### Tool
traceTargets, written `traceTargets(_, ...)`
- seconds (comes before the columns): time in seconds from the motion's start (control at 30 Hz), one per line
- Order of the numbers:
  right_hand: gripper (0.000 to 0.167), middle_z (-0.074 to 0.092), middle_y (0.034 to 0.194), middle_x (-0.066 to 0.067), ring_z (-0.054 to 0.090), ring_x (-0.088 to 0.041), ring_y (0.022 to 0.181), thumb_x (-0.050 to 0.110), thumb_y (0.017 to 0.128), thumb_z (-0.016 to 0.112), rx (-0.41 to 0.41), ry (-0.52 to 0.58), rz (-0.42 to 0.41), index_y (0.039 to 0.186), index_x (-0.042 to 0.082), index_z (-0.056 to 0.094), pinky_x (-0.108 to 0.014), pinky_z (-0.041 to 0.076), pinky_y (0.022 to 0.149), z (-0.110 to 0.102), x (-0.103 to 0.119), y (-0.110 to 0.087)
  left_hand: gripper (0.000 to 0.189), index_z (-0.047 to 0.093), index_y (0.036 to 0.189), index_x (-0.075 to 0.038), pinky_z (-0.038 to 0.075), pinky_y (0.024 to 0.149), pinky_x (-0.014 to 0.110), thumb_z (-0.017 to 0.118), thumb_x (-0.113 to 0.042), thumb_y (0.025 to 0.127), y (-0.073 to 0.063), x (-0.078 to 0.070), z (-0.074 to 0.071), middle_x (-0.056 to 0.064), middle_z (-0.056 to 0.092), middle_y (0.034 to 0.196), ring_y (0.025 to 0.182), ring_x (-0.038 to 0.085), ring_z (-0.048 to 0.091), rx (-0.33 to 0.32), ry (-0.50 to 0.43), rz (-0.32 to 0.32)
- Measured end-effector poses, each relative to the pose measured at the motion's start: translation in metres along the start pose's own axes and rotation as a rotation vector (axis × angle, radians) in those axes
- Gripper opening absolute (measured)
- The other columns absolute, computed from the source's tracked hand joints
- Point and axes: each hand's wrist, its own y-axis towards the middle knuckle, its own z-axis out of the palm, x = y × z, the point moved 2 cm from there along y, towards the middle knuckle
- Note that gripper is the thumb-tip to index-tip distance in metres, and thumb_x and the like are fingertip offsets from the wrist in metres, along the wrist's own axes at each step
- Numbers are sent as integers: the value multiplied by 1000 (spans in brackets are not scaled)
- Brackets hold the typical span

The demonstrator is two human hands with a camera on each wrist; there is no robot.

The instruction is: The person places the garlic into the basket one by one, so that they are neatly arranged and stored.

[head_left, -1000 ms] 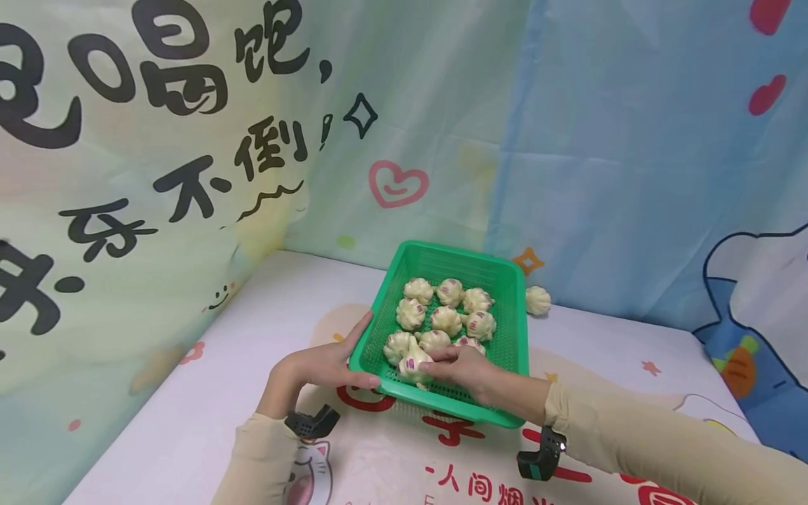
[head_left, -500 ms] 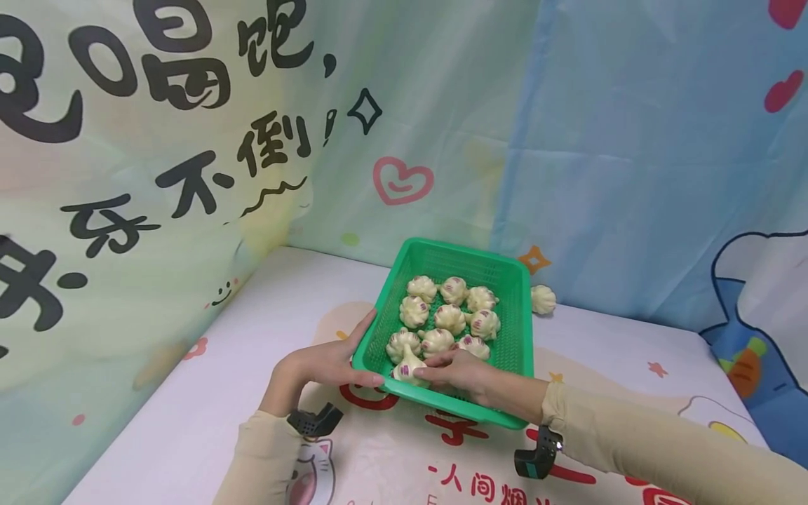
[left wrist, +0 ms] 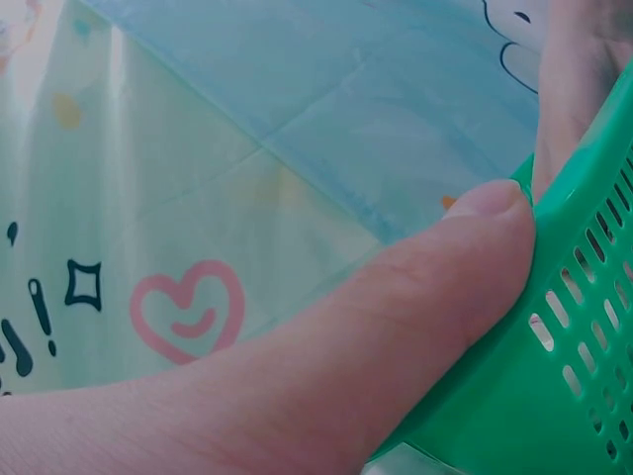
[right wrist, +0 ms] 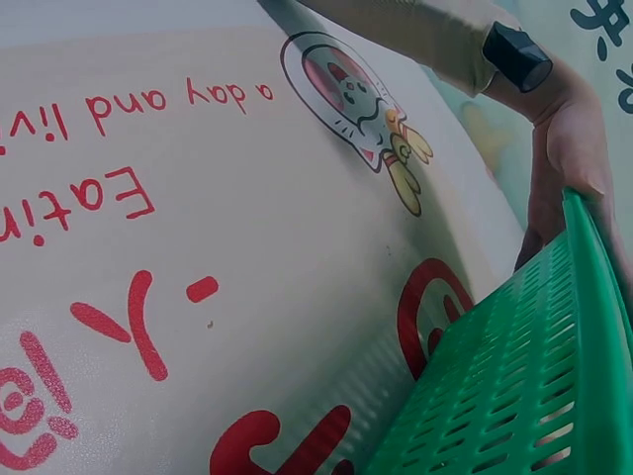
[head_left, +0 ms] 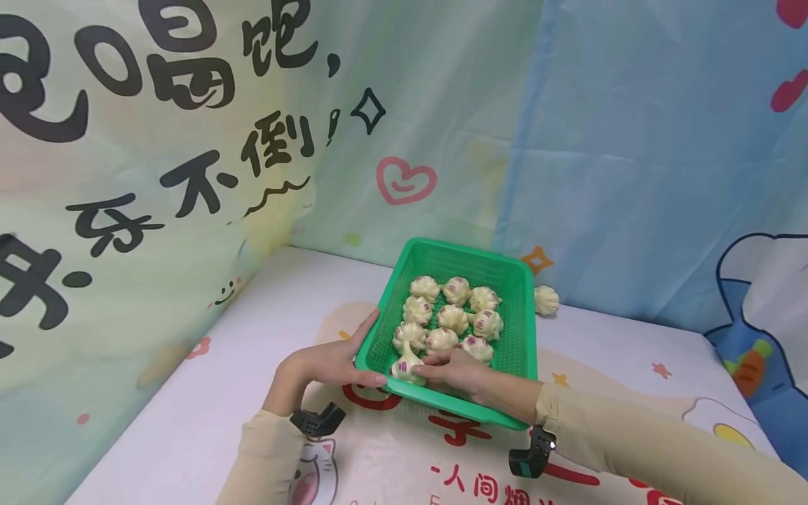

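Note:
A green plastic basket (head_left: 529,308) stands on the printed table cover, with several pale, purple-streaked garlic bulbs (head_left: 453,318) lying in rows inside. My left hand (head_left: 328,361) rests against its near left corner. The straight thumb (left wrist: 465,257) lies at the rim, as the left wrist view shows, and the other fingers run along the left side. Reaching over the front rim, my right hand (head_left: 457,373) pinches one garlic bulb (head_left: 407,368) between thumb and fingers in the front left corner, its stem pointing up. That bulb is hidden from the right wrist camera.
Another garlic bulb (head_left: 546,300) lies on the table, just outside the basket's right side near the back. A printed cloth backdrop (head_left: 442,126) rises behind and to the left. Red lettering (right wrist: 119,322) covers the table front.
My right hand has lowered its garlic bulb slightly to the left, into the basket's front left corner. The bulb behind it has shifted a little backward. My left hand stays at the corner.

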Motion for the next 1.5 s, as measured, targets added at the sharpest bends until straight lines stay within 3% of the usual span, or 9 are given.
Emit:
traceTargets(0.17,42,64,108,-13,64,-12,85,26,84,73,0,12,-1,115,-1,64,-28,53,77,-1,1,-1,115,-18,150,-31,34,107,45,66,-61,78,0,-2,-1,8,9,160,136,23,36,-8,4,-1)
traceTargets(0.67,46,69,102,-10,65,-16,92,28,83,75,-35,-41,-35,117,0,63,-32,52,82,4,-7,9,113,-19,150,-31,35,107,47,66,-57,80,-1,-3,1,11,11,160,136,25,38,0,-12,-8)
traceTargets(0.93,40,71,100,-9,66,-16,91,24,84,74,-48,-28,-59,115,1,66,-30,53,78,3,-7,10,113,-19,150,-32,34,108,45,67,-58,80,1,0,1,7,9,160,137,23,35,-2,-6,-5)
traceTargets(1.23,40,72,102,-7,66,-13,91,22,82,75,-41,-109,-110,116,3,67,-28,52,77,3,-5,8,113,-19,150,-31,33,108,46,66,-57,81,0,-1,0,8,6,160,138,24,33,2,-7,12)
traceTargets(1.5,42,69,114,-12,64,-23,106,21,84,74,-30,-133,-177,121,4,64,-33,52,86,1,-2,6,113,-19,150,-30,33,108,47,66,-56,81,0,-3,0,9,7,160,138,26,34,5,-14,10)
